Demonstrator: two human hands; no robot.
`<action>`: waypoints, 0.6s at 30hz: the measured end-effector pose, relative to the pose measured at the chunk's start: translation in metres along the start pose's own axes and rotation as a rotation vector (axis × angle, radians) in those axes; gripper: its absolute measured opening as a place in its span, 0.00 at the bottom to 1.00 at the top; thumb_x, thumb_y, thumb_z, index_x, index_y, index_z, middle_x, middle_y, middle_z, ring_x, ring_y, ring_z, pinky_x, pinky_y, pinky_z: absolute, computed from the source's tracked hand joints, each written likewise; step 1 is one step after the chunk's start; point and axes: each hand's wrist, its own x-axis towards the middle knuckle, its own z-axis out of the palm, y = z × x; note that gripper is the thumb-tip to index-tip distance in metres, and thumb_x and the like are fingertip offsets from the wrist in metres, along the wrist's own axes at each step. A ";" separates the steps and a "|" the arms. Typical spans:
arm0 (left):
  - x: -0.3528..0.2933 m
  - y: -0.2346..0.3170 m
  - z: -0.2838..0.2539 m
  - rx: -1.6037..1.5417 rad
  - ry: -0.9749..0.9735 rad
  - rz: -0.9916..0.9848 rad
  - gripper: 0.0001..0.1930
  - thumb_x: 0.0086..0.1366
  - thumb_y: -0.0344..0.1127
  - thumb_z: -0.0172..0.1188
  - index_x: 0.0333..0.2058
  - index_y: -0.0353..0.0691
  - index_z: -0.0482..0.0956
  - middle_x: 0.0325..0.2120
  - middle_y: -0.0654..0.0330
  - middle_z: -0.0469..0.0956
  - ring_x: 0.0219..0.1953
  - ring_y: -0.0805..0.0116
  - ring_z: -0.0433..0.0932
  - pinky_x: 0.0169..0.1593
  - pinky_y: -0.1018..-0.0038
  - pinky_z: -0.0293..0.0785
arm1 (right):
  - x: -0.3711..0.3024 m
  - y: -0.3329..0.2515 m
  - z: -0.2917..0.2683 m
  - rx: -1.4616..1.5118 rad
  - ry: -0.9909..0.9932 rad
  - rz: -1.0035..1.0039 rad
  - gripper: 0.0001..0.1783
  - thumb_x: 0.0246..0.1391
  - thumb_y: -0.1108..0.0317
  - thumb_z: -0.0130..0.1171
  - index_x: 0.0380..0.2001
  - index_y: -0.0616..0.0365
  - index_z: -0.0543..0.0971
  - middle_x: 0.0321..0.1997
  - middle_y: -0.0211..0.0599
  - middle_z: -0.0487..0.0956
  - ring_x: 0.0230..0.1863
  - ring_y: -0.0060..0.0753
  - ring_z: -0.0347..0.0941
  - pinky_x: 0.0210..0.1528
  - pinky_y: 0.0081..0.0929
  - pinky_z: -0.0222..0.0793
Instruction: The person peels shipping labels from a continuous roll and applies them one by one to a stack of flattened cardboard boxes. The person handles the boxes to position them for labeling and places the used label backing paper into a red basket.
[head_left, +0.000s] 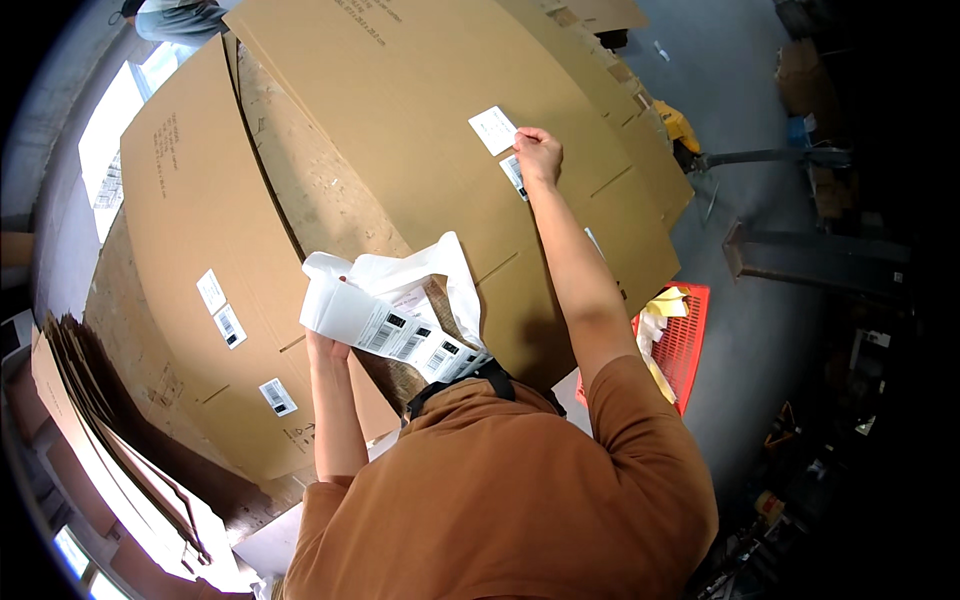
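Observation:
My right hand (540,157), its fingers pinched together, is at the right corner of a white label (491,130). The label lies on or just over a large flat cardboard sheet (430,110); I cannot tell how much of it touches. Just below it is a barcode label (513,177), partly hidden by my hand. My left hand (327,342) grips a long strip of barcode labels (400,338), which curls in front of my body with its white backing looped up. Most of my left fingers are behind the strip.
Left of the big sheet lies another flat cardboard piece (190,220) bearing several labels. A cardboard stack (110,440) is at the far left. A red basket (690,345) with crumpled paper stands to the right, near a yellow-and-black pallet jack (680,127). A person (178,22) is at the top left.

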 end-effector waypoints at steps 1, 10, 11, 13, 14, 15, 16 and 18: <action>0.000 -0.001 0.004 -0.001 0.007 -0.004 0.16 0.65 0.42 0.53 0.44 0.35 0.75 0.37 0.54 0.79 0.38 0.62 0.79 0.40 0.65 0.79 | -0.001 0.000 0.001 -0.036 0.011 -0.007 0.06 0.50 0.74 0.60 0.33 0.60 0.79 0.29 0.33 0.79 0.31 0.24 0.76 0.32 0.20 0.72; 0.005 -0.004 -0.005 -0.011 0.018 0.004 0.19 0.66 0.42 0.50 0.49 0.36 0.72 0.42 0.51 0.77 0.42 0.57 0.77 0.44 0.60 0.77 | -0.030 -0.036 0.006 -0.906 -0.045 -0.357 0.11 0.52 0.66 0.58 0.39 0.54 0.77 0.53 0.41 0.70 0.54 0.40 0.66 0.50 0.42 0.64; 0.006 -0.005 -0.012 -0.016 0.009 0.003 0.20 0.66 0.43 0.49 0.51 0.36 0.71 0.44 0.50 0.77 0.44 0.55 0.77 0.46 0.58 0.77 | -0.033 -0.040 0.008 -0.999 -0.040 -0.365 0.11 0.52 0.66 0.57 0.40 0.55 0.76 0.56 0.40 0.67 0.57 0.41 0.63 0.52 0.43 0.62; 0.008 -0.004 -0.015 -0.014 -0.034 -0.002 0.20 0.66 0.42 0.49 0.51 0.36 0.71 0.45 0.50 0.76 0.44 0.55 0.77 0.46 0.57 0.77 | -0.027 -0.032 0.010 -1.008 -0.009 -0.449 0.19 0.55 0.60 0.54 0.49 0.55 0.72 0.62 0.41 0.61 0.62 0.41 0.56 0.58 0.49 0.55; 0.007 -0.004 -0.018 -0.013 -0.055 -0.005 0.20 0.66 0.42 0.49 0.51 0.36 0.71 0.45 0.50 0.76 0.44 0.55 0.77 0.46 0.57 0.77 | -0.025 -0.026 0.010 -1.013 0.007 -0.490 0.23 0.57 0.58 0.53 0.53 0.55 0.69 0.65 0.41 0.57 0.65 0.41 0.53 0.61 0.52 0.51; 0.008 -0.003 -0.016 0.001 -0.032 -0.008 0.20 0.66 0.42 0.49 0.51 0.36 0.71 0.45 0.50 0.76 0.44 0.55 0.77 0.46 0.58 0.77 | -0.024 -0.020 0.015 -1.046 -0.071 -0.534 0.27 0.58 0.54 0.50 0.57 0.56 0.64 0.67 0.41 0.54 0.67 0.41 0.49 0.64 0.51 0.46; 0.006 -0.003 -0.014 0.019 -0.010 -0.011 0.20 0.66 0.42 0.50 0.51 0.36 0.71 0.45 0.50 0.77 0.44 0.56 0.77 0.46 0.58 0.77 | -0.028 -0.014 0.019 -1.075 -0.147 -0.574 0.32 0.59 0.50 0.46 0.61 0.56 0.59 0.69 0.40 0.51 0.69 0.40 0.44 0.66 0.50 0.40; 0.001 -0.003 -0.010 0.005 -0.043 0.013 0.19 0.66 0.42 0.50 0.51 0.36 0.71 0.42 0.51 0.77 0.43 0.57 0.77 0.45 0.59 0.77 | -0.034 -0.015 0.017 -1.128 -0.299 -0.467 0.42 0.60 0.40 0.34 0.67 0.56 0.44 0.73 0.39 0.40 0.74 0.36 0.29 0.71 0.47 0.27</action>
